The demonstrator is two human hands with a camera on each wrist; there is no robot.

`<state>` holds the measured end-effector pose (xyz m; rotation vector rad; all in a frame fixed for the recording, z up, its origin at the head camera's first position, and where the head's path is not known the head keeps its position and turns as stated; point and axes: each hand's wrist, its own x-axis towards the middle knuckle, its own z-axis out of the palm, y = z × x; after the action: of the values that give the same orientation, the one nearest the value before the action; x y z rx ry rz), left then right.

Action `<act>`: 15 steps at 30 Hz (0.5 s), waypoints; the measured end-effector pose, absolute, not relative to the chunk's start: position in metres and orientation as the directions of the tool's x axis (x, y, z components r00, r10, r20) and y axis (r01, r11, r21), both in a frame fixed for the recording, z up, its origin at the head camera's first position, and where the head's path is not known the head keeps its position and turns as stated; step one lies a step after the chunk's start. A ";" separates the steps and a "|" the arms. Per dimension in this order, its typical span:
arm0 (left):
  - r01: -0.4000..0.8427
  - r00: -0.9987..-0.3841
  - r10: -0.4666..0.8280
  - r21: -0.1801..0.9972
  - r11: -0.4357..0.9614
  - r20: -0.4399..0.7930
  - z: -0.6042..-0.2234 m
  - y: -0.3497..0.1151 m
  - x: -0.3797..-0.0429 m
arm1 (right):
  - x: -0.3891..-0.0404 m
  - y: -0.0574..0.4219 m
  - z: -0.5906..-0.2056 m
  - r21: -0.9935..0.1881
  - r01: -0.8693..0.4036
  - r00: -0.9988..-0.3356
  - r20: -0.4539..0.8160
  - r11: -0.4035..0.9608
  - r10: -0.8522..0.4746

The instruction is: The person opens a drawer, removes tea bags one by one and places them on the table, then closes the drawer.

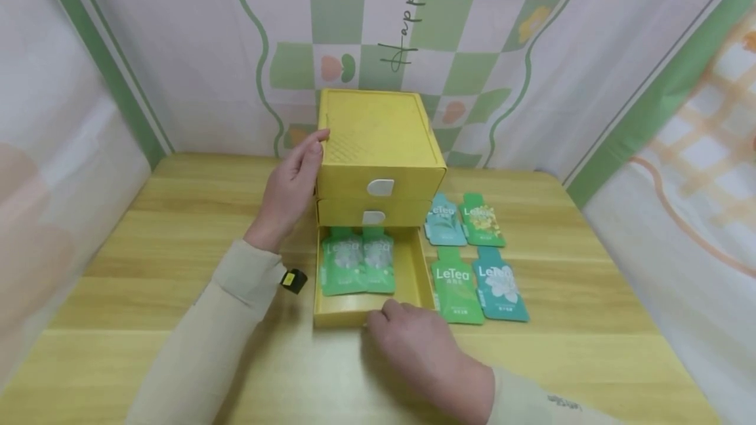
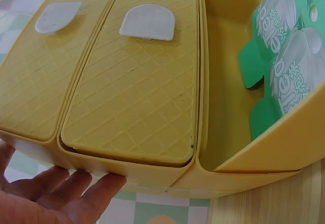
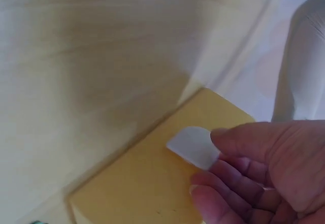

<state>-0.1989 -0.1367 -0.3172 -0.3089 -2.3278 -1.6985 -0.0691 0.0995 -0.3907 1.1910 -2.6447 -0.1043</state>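
Observation:
A small yellow drawer cabinet (image 1: 378,126) has its bottom drawer (image 1: 410,274) pulled out, while the two drawers above are closed. Two green LeTea packets (image 1: 348,274) lie side by side in the left part of that drawer. My left hand (image 1: 287,189) rests on the cabinet's left side, its fingers (image 2: 104,193) fairly straight along the wall. At the drawer's front, my right hand (image 1: 416,346) pinches the white pull tab (image 3: 193,145) between thumb and fingers; the head view hides this tab behind the hand.
Right of the cabinet lie a light blue packet (image 1: 445,222), a green packet with yellow flowers (image 1: 483,223), a plain green packet (image 1: 457,294) and a teal packet (image 1: 502,290). Behind the wooden table (image 1: 224,359) hangs a checked cloth (image 1: 336,12).

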 end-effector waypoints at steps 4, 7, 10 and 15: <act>0.325 -0.942 0.022 0.898 0.296 0.334 -0.329 -0.139 -0.211 | -0.072 0.100 -0.377 0.032 -0.728 -0.670 0.181 0.685 -0.720; 0.336 -0.938 0.020 0.890 0.308 0.347 -0.333 -0.139 -0.215 | -0.082 0.098 -0.366 -0.089 -0.721 -0.684 0.256 0.687 -0.683; 0.341 -0.935 0.019 0.885 0.317 0.354 -0.333 -0.139 -0.215 | -0.100 0.097 -0.359 -0.212 -0.700 -0.710 0.298 0.682 -0.637; 0.340 -0.935 0.013 0.887 0.314 0.354 -0.334 -0.139 -0.214 | -0.131 0.093 -0.356 -0.485 -0.490 -0.827 -0.003 0.724 -0.562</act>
<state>-0.2139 -0.1389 -0.3335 -0.3195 -2.3029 -1.6603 -0.1311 0.0933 -0.3562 0.9382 -3.0549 0.7892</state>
